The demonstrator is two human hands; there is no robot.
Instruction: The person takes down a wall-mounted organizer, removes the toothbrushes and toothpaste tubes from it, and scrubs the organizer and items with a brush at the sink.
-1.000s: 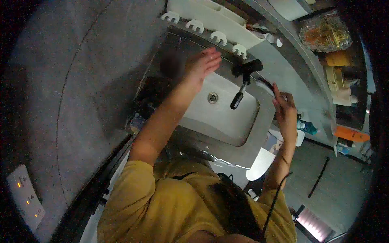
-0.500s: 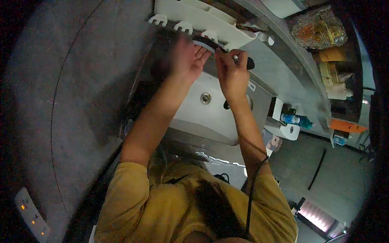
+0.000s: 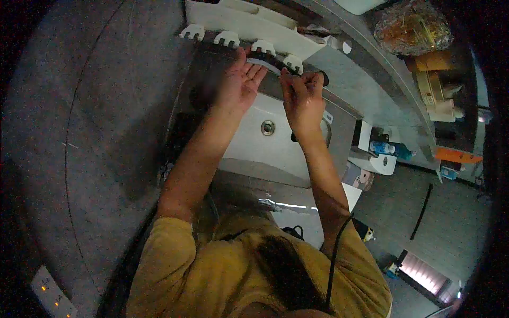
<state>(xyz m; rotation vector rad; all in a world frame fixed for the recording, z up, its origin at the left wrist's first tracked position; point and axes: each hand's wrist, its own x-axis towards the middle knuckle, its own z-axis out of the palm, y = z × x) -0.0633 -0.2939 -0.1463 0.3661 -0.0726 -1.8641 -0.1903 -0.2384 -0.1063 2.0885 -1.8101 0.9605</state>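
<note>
Over the sink (image 3: 246, 153) both my hands are raised just below the wall rack. A curved white strip (image 3: 265, 64) with a dark edge spans between them; its exact kind is unclear. My right hand (image 3: 305, 100) pinches the strip's right end, with the fingers bent. My left hand (image 3: 238, 87) is palm up, fingers stretched out beside the strip's left end and thumb raised. Whether that hand touches the strip is hard to make out.
The white wall rack (image 3: 241, 21) has pronged holders (image 3: 228, 38) along its lower edge. A drain (image 3: 268, 127) shows in the sink. To the right are bottles (image 3: 382, 148) and a shelf carrying a clear-wrapped bundle (image 3: 413, 29). A cable (image 3: 333, 259) hangs beside my right arm.
The view has shifted slightly, so the rack sits further left and higher. My left hand has become less blurred, its fingers still stretched out. My right hand keeps its pinch on the strip.
</note>
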